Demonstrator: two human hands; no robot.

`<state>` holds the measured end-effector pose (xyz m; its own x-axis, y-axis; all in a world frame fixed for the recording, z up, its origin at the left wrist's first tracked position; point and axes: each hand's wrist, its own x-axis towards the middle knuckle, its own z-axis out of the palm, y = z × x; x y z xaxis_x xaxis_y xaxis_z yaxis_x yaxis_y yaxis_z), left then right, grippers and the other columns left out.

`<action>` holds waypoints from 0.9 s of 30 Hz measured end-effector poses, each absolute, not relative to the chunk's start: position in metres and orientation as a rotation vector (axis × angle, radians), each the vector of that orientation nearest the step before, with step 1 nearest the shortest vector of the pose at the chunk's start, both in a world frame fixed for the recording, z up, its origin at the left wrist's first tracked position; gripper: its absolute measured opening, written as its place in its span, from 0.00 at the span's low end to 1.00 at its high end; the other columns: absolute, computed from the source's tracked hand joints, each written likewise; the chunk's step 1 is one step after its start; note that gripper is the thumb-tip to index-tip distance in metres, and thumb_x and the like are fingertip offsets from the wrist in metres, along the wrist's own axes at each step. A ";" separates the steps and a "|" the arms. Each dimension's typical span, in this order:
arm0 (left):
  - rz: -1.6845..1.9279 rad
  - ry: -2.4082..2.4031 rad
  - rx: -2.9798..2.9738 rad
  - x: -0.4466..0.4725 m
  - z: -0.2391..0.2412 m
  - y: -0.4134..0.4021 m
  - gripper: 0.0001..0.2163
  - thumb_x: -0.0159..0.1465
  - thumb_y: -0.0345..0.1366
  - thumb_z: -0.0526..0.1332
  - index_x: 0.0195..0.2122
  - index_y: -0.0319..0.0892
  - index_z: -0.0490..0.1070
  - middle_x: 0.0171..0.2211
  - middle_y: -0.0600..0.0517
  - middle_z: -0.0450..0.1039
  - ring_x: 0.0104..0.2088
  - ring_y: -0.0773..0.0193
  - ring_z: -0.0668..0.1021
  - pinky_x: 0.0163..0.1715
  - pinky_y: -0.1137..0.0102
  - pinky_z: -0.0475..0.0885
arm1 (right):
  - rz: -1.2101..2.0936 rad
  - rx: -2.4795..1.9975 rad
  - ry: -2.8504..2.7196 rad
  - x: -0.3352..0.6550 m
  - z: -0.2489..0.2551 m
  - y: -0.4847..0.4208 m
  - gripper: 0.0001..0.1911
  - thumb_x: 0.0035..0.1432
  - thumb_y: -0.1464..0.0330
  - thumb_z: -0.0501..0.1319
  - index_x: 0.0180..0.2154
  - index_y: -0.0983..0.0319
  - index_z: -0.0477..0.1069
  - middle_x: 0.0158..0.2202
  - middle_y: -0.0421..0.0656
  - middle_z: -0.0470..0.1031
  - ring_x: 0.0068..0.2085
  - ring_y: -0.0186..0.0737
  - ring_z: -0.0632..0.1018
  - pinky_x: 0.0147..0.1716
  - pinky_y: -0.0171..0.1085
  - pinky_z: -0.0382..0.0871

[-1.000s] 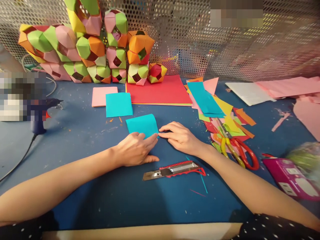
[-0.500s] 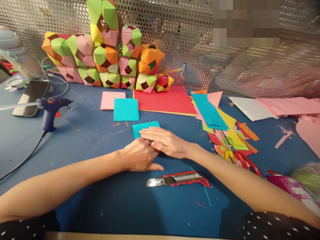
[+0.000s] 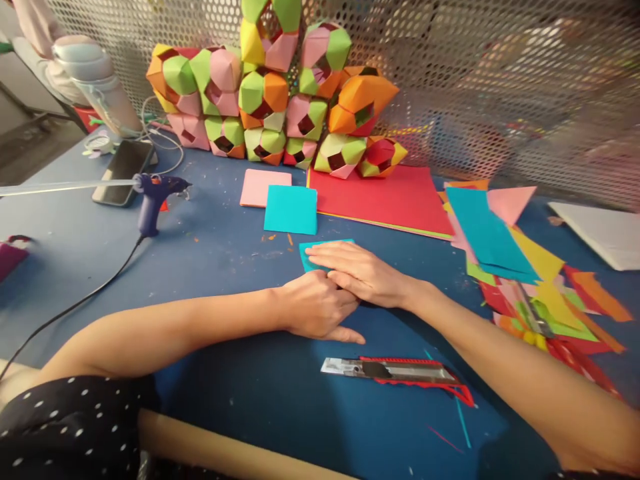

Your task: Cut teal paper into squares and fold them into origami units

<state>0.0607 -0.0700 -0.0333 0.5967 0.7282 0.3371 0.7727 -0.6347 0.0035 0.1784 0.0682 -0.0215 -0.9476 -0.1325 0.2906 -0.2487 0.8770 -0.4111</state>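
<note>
A folded teal paper square (image 3: 311, 256) lies on the blue table, mostly covered by my hands. My right hand (image 3: 361, 273) lies flat on it, fingers stretched out and pointing left. My left hand (image 3: 316, 307) rests just behind it at the paper's near edge, its fingers curled under the right hand, thumb out on the table. Whether the left fingers grip the paper is hidden. A second teal square (image 3: 291, 209) and a pink square (image 3: 264, 187) lie just beyond.
A red utility knife (image 3: 395, 371) lies near my right forearm. A glue gun (image 3: 154, 193) with its cord, a phone (image 3: 123, 171), a red paper sheet (image 3: 395, 197), coloured scraps (image 3: 520, 267) and stacked paper polyhedra (image 3: 280, 100) by the mesh wall surround the spot.
My right hand has slid leftward across the teal paper, flattening it until most of it is covered. The camera view has swung to the left.
</note>
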 end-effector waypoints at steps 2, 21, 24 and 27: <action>-0.461 -1.268 -2.645 0.061 -0.034 -0.071 0.30 0.69 0.55 0.44 0.41 0.31 0.74 0.35 0.42 0.76 0.31 0.55 0.76 0.29 0.62 0.67 | 0.622 0.250 -2.710 0.173 -0.020 0.068 0.19 0.68 0.67 0.50 0.57 0.62 0.68 0.55 0.48 0.73 0.58 0.44 0.70 0.56 0.50 0.66; -0.221 -1.333 -2.688 0.058 -0.020 -0.073 0.31 0.70 0.54 0.41 0.50 0.31 0.70 0.43 0.40 0.74 0.37 0.54 0.77 0.34 0.61 0.70 | 0.743 0.302 -3.074 0.159 -0.028 0.095 0.35 0.66 0.47 0.38 0.67 0.58 0.47 0.69 0.43 0.45 0.70 0.40 0.45 0.68 0.51 0.38; -0.199 -1.355 -2.665 0.057 -0.020 -0.074 0.32 0.69 0.54 0.40 0.54 0.30 0.67 0.48 0.38 0.73 0.36 0.55 0.77 0.31 0.62 0.69 | 0.607 0.201 -3.110 0.173 -0.030 0.106 0.38 0.65 0.46 0.41 0.68 0.59 0.42 0.70 0.46 0.41 0.70 0.43 0.43 0.68 0.52 0.38; -0.185 -1.345 -2.658 0.056 -0.019 -0.075 0.32 0.69 0.54 0.39 0.55 0.31 0.67 0.54 0.37 0.70 0.34 0.57 0.76 0.28 0.63 0.68 | 0.474 0.078 -3.094 0.193 -0.034 0.120 0.40 0.64 0.45 0.42 0.68 0.59 0.40 0.70 0.48 0.41 0.70 0.45 0.44 0.67 0.55 0.39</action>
<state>0.0565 -0.0749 -0.0191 0.5889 0.7879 0.1801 0.8073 -0.5842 -0.0836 0.1927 0.1199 -0.0339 -0.9987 -0.0475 0.0179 -0.0507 0.9530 -0.2986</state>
